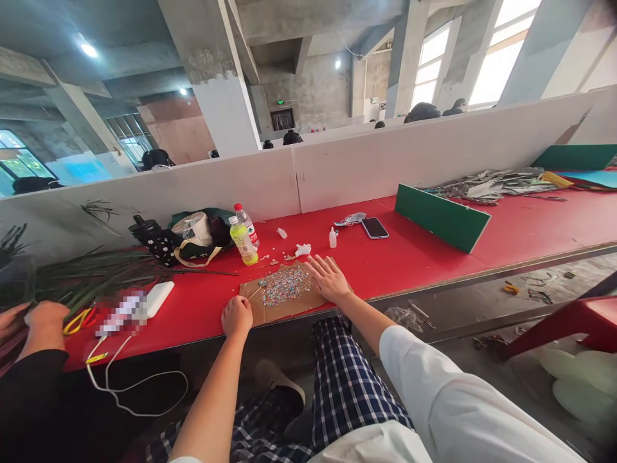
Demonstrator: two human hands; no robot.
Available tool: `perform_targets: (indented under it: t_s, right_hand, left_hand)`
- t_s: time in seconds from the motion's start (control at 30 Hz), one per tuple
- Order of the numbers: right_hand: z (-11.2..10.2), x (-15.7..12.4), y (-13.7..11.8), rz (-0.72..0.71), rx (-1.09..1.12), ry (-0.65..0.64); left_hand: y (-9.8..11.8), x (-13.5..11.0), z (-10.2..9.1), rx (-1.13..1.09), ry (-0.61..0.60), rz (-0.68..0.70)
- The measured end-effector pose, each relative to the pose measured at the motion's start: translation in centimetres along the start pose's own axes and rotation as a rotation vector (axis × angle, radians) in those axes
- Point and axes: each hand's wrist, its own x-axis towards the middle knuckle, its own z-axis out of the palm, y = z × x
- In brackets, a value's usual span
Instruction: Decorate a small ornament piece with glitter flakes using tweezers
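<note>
A brown cardboard sheet (284,308) lies on the red table (424,257), and a heap of tiny multicoloured beads (285,287) is spread across it. My left hand (236,317) is curled at the sheet's front edge, pinching a thin stick (254,293) whose tip reaches towards the beads. My right hand (328,278) rests with fingers spread on the sheet's far right corner, just beside the heap and holding nothing. Several stray beads lie on the table behind the sheet.
A co-worker's hand (45,321) in a black sleeve grips long green leaves (96,276) at the left. Yellow scissors (80,320), a white power bank (159,299), bottles (243,241), a phone (375,227) and a green board (441,217) stand nearby.
</note>
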Motion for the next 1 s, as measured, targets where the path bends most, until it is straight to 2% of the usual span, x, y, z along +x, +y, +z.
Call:
perform_targets:
  t_s: [0.2, 0.5, 1.0]
  right_hand:
    - [0.1, 0.1, -0.3, -0.014, -0.004, 0.007]
    - [0.4, 0.3, -0.5, 0.043, 0.008, 0.004]
    - [0.6, 0.6, -0.8, 0.074, -0.003, 0.026]
  left_hand:
    - [0.2, 0.0, -0.5, 0.002, -0.009, -0.008]
    - [0.2, 0.1, -1.1, 0.018, -0.02, -0.006]
    - [0.0, 0.2, -1.1, 0.016, -0.016, 0.007]
